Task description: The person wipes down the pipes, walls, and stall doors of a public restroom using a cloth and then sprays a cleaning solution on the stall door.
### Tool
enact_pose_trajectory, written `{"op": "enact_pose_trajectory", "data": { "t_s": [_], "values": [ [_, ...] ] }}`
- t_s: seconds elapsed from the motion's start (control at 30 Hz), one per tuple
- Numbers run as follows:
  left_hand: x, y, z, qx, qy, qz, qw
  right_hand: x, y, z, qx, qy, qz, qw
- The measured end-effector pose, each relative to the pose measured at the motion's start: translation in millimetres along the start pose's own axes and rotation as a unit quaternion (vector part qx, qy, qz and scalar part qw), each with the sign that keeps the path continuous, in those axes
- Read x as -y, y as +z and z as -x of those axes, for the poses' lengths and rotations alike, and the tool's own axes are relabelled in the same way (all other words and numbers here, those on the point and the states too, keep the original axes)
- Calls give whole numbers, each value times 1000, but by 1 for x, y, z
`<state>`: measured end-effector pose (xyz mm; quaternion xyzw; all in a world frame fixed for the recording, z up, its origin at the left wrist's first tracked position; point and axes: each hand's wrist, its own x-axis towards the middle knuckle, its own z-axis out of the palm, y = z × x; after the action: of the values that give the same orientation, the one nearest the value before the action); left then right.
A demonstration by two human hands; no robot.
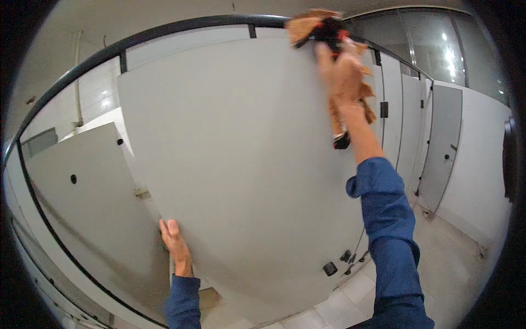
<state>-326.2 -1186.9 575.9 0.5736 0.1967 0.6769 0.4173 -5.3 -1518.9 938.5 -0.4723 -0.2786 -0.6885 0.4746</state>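
A large pale grey cubicle door panel (230, 156) fills the middle of the head view. Raised to its upper right part, my right hand (343, 76) grips a bunched cloth (310, 31), brown with black and red patches. The cloth is blurred, and one end hangs below my wrist. At the panel's lower left edge, my left hand (176, 242) rests with its fingers along the edge; its thumb side and palm are partly hidden. Both my arms are in blue sleeves.
A dark rail (185, 24) runs along the top of the partitions. Another grey door (94, 205) stands on the left, and more grey doors (444, 144) line the right. Black fittings (330, 269) sit low on the panel. Pale floor tiles (341, 304) show below.
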Motion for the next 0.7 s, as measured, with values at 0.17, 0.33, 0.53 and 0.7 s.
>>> {"op": "enact_pose_trajectory", "data": {
  "t_s": [0.17, 0.33, 0.53, 0.7],
  "values": [
    [-45, -5, 5, 72, -12, 21, 997, 206, 48, 25, 1, -183, -196, 963],
    [-68, 17, 15, 100, -11, -3, 995, 274, 40, 81, 51, -188, -269, 943],
    [-61, -9, 7, 77, 3, -21, 997, 140, -43, 134, 163, -274, -250, 914],
    [-30, 5, 1, -13, 29, 6, 999, -36, -103, 112, 172, -112, 18, 979]
  ]
}}
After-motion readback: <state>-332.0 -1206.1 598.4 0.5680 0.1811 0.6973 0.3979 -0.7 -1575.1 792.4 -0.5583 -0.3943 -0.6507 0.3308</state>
